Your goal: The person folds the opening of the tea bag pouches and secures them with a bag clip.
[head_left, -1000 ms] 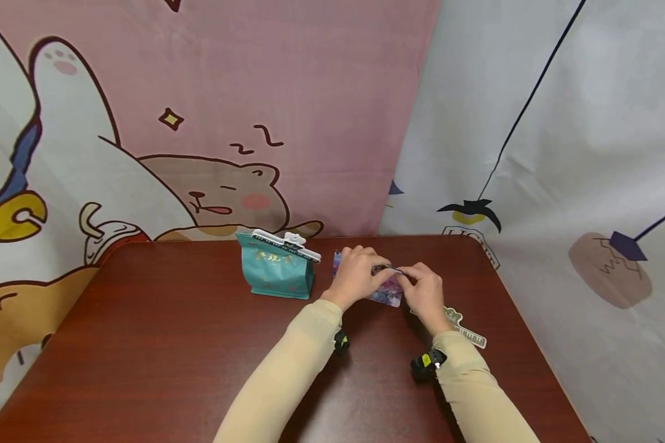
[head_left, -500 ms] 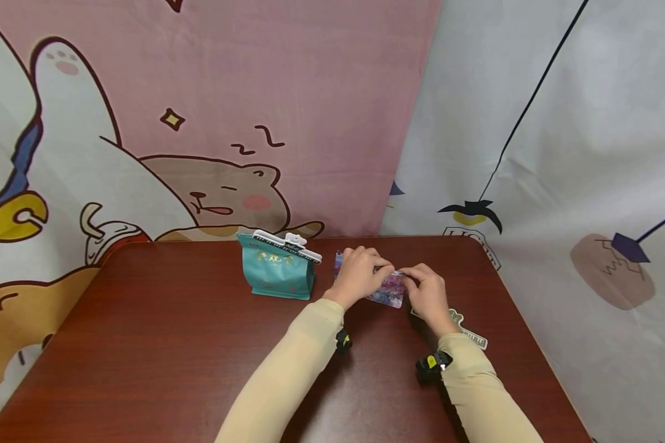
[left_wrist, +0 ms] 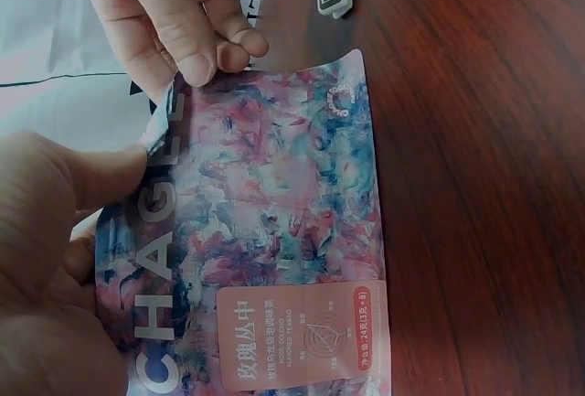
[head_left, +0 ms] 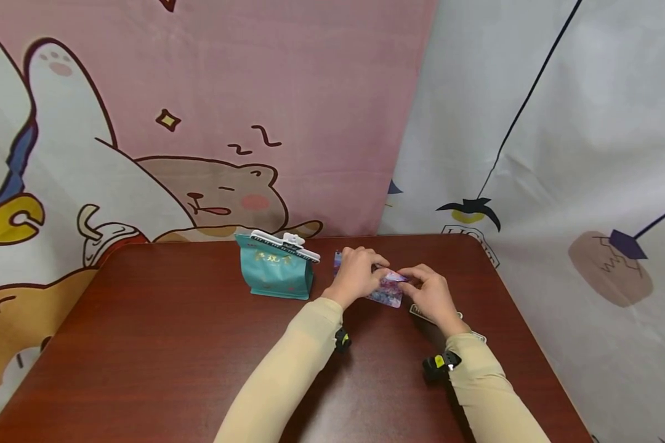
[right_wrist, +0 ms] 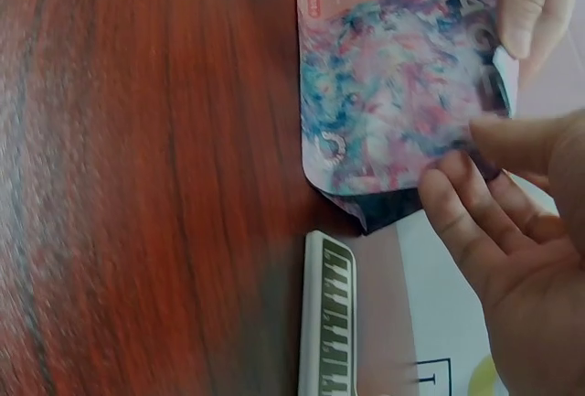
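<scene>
A flat tea pouch (head_left: 388,295), painted in pink, purple and blue with large pale letters along its top, stands near the back of the table. My left hand (head_left: 356,275) grips its upper edge on the left, thumb in front in the left wrist view. At the top right corner my right hand (head_left: 431,296) pinches the edge between thumb and fingers. Between the two hands a bent flap (left_wrist: 161,127) of the top edge shows. A bag clip (right_wrist: 329,323) with a piano-key pattern lies beside the pouch, partly hidden under my right forearm in the head view.
A teal bag (head_left: 277,272) stands left of the pouch, its top held by a white piano-key clip (head_left: 286,245). The brown table (head_left: 161,344) ends at a printed cloth backdrop (head_left: 332,123) behind and on the right.
My right hand has shifted slightly right, and its forearm covers more of the loose clip. The pouch's top edge now shows a purple flap between the hands. My left hand has stayed put.
</scene>
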A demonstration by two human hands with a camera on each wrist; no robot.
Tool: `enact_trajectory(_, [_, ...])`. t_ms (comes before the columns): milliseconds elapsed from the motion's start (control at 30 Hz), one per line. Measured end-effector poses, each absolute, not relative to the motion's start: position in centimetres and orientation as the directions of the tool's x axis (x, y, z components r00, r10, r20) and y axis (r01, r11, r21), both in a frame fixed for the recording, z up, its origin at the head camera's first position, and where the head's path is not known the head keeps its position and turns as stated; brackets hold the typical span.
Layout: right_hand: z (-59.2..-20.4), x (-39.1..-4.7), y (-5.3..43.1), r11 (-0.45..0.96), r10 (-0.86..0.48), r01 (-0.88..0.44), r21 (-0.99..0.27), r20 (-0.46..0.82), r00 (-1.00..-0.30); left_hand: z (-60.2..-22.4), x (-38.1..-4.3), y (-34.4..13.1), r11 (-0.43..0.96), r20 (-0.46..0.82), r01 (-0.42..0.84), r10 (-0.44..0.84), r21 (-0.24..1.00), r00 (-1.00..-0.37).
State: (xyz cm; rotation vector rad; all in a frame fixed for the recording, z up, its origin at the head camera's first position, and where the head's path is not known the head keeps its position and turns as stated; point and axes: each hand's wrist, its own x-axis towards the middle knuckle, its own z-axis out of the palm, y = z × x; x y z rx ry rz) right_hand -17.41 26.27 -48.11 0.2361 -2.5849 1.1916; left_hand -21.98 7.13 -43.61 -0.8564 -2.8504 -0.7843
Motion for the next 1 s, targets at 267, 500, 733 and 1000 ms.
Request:
enact_trajectory(267, [-47.5,-17.2,26.7,0.62,-0.097,-0.252,-0.743,0.247,-0.964,-43.7,-21.9,7.2,0.722,0.196,0.527,0.496,0.448,-0.846])
enact_trajectory(500, [-47.6,-17.3,26.6,0.638,-0.101,-0.288,-0.714,0.292,-0.951,-43.5,-21.8,7.2,0.724,0.211,0.53,0.49,0.442,-0.846])
enact_trajectory(733, [-47.8,-17.6,26.0,0.662,-0.085,-0.296,-0.689,0.324,-0.942,-43.6,-21.9,7.2,0.719,0.218,0.534,0.492,0.444,-0.843])
enact_trajectory(1000, [-48.4,-18.1,25.6,0.69,-0.052,-0.335,-0.642,0.417,-0.907,-43.6,-22.0,7.3,0.712,0.224,0.541,0.496,0.448,-0.839])
